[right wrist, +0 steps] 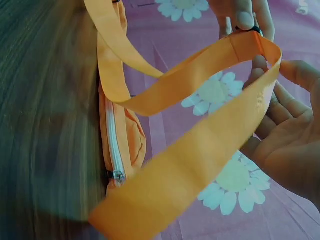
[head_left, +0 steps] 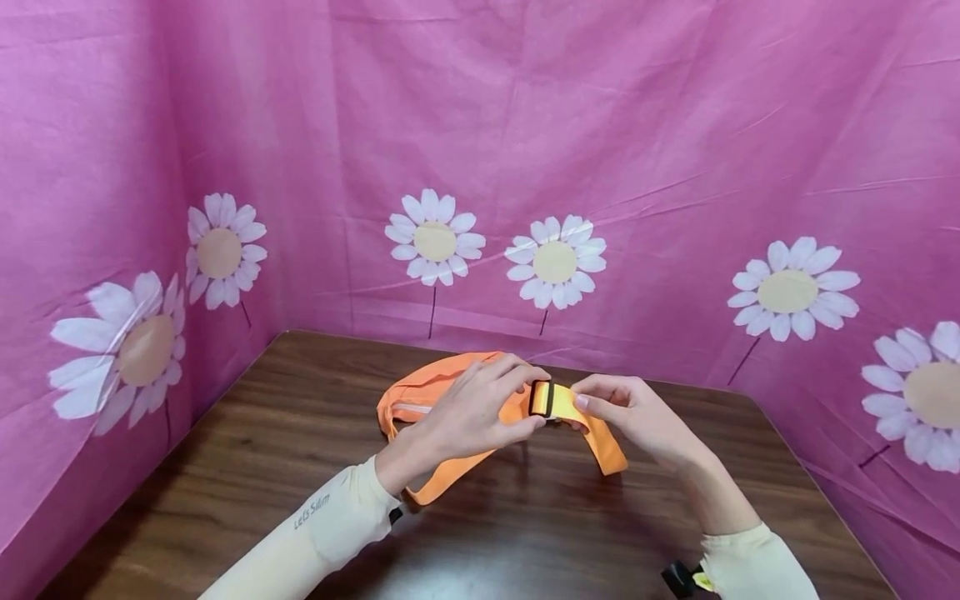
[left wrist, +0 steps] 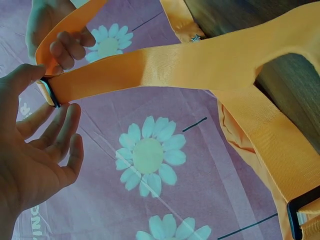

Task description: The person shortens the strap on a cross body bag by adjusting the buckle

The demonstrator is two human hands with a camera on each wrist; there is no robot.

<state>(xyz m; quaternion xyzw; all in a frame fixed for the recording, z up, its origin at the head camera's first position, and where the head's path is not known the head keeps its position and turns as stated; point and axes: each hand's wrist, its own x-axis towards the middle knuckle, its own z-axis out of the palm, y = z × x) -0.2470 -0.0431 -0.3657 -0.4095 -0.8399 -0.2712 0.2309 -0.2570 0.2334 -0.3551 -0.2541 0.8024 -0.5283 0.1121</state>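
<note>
An orange waist bag (head_left: 420, 385) with a pale zipper lies on the table, partly covered by my left hand (head_left: 476, 408). That hand pinches a black slide buckle (head_left: 551, 400) on the bag's orange strap (left wrist: 110, 75), thumb on one side and fingers on the other. Just right of the buckle, my right hand (head_left: 637, 417) pinches the strap between thumb and fingers. From there the loose strap end (right wrist: 175, 185) hangs down, its flat tip nearest the right wrist camera. In the left wrist view, a second black buckle (left wrist: 295, 212) sits on the strap.
The brown wooden table (head_left: 465, 550) carries the bag near its far edge. A pink cloth (head_left: 637, 108) printed with white daisies stands behind the table and along both sides.
</note>
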